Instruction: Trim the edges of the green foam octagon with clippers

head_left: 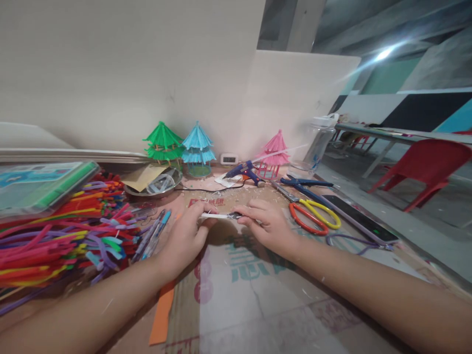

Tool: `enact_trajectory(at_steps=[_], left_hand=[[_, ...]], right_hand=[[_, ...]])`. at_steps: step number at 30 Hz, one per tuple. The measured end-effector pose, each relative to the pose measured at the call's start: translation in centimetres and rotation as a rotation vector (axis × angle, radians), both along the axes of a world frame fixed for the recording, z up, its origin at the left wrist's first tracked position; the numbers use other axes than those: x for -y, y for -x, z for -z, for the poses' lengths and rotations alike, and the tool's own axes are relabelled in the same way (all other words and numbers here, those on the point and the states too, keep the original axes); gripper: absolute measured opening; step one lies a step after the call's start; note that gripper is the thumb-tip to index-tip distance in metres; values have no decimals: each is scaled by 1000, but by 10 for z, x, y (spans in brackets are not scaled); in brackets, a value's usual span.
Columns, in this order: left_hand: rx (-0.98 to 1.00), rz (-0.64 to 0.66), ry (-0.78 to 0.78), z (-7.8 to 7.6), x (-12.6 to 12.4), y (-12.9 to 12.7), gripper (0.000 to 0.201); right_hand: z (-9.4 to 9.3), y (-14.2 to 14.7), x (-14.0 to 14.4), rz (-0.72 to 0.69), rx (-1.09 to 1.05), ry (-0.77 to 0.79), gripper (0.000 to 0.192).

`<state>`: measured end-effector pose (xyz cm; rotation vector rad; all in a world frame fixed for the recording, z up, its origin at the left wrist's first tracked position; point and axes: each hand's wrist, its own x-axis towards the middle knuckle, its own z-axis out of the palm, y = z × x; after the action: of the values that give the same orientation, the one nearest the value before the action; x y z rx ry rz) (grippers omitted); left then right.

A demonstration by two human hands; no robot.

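Note:
Both hands meet over the middle of the cardboard-covered table, holding a slim white pen-like stick (217, 216) with a dark end between them. My left hand (190, 227) is closed on its white end. At the dark end, the fingers of my right hand (267, 223) pinch it. The stick lies nearly level, just above the cardboard (236, 305). Its exact kind is too blurred to tell. Several pens (157, 233) lie beside my left hand. An orange paper strip (162, 314) rests below my left wrist.
Colourful pipe cleaners (47, 246) and a plastic case (44, 187) fill the left side. Behind stand green (162, 140), blue (197, 142) and pink (278, 150) pavilion models, with a glue gun (245, 172). Scissors (308, 216), pliers (306, 182) and a phone (357, 219) lie right.

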<state>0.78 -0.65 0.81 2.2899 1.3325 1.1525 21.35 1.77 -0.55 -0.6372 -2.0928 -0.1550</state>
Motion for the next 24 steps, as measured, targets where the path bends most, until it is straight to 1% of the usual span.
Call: enact_trajectory(at_steps=[4,7,13,24], left_hand=[[-4,3,4,0,0,0,12],[-5,7,9,0,0,0,12],[-3,-3,3,0,0,0,15],[19,6,-4,3,-2,1,11]], right_hand=[[-2,0,1,-2,4,0,34],[-3,0,2,-5,2,27,35],[-2,0,2,21,-99,98,32],[0,0,0,8,-30,4,32]])
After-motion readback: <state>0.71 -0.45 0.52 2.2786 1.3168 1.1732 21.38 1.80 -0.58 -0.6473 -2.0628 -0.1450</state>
